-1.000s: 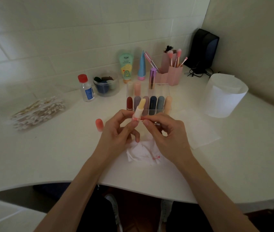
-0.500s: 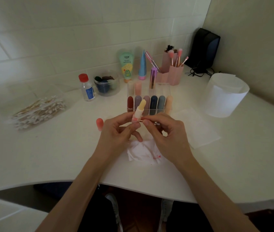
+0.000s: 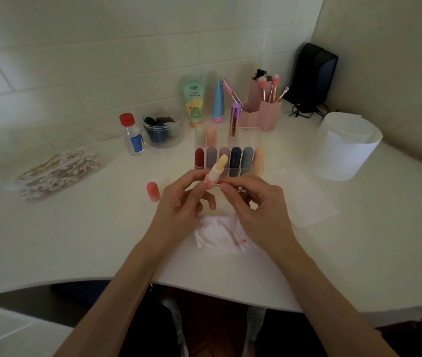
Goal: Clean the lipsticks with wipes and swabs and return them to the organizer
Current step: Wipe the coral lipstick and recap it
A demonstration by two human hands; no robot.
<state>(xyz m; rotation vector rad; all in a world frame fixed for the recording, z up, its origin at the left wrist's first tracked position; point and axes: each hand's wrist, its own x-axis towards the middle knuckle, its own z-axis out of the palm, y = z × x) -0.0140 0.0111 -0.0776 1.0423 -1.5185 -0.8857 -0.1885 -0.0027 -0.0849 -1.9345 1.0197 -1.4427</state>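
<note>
The left grip (image 3: pixel 179 202) is closed round the base of an uncapped lipstick (image 3: pixel 218 167). It holds the tube upright, with the pale yellow bullet wound out above the fingers. The right grip (image 3: pixel 258 210) pinches a cotton swab (image 3: pixel 218 183) between thumb and forefinger. The swab's tip lies against the tube's pink collar, just above the left grip's fingertips. This looks like the collar-cleaning step for 1 lipstick.

Just beyond both grips stands the clear organizer (image 3: pixel 253 130), its front row holding 6 capped lipsticks. A loose pink cap (image 3: pixel 152 191) stands on the counter (image 3: pixel 76 240) just left of the left grip. A crumpled, pink-stained wipe (image 3: pixel 220 235) lies below the 2 grips, on the person's side.

The bullet is bare and probably soft. If the swab slips up off the collar, it could gouge or smear it, and a sideways shove from the right grip might snap it. The swab tip seems pink already, so it may spread colour rather than lift it. A forward jolt could topple the organizer, and the left wrist could tip the cap.
</note>
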